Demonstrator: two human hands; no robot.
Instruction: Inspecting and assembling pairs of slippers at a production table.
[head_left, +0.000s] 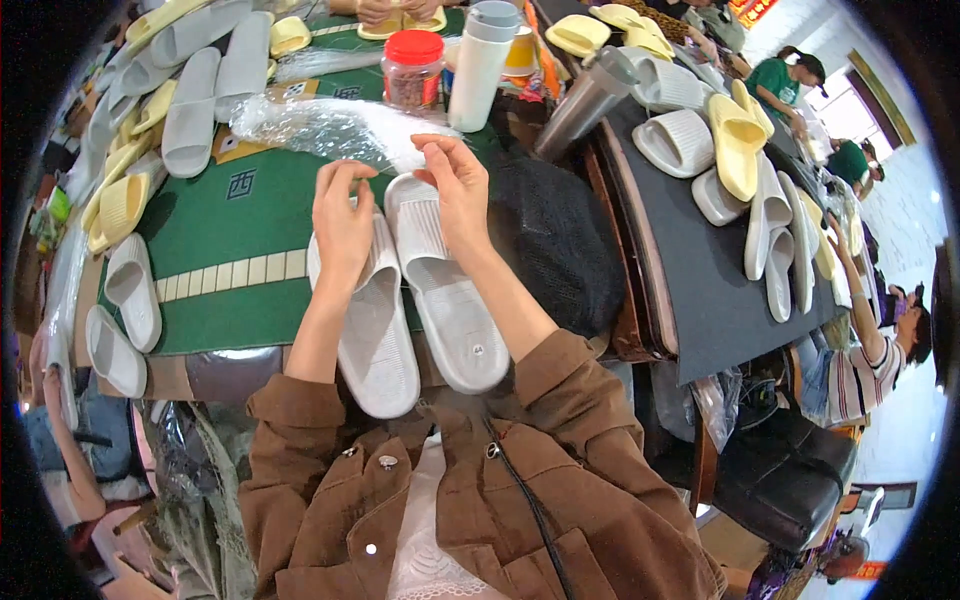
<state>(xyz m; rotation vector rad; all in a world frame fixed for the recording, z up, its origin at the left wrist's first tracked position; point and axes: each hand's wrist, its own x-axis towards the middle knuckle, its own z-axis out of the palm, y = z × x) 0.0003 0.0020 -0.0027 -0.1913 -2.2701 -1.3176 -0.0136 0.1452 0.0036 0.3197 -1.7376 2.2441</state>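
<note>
A pair of light grey slippers lies side by side before me, toes away: a left slipper (378, 340) and a right slipper (455, 315). Over the left one's strap is my left hand (342, 222), its fingers bent in toward the thumb. My right hand (458, 195) is at the toe of the right slipper, thumb and fingers drawn together in a pinch. Whatever either hand holds is too thin or hidden to make out. Just beyond the fingertips lies a heap of clear plastic bags (330, 130).
On the green mat (215, 225) lies a row of cream tiles (235, 275). A red-lidded jar (412, 72), a white bottle (482, 70) and a steel tumbler (588, 100) stand beyond. Grey and yellow slippers (735, 145) crowd both sides. A co-worker's hands (385, 12) show at the top.
</note>
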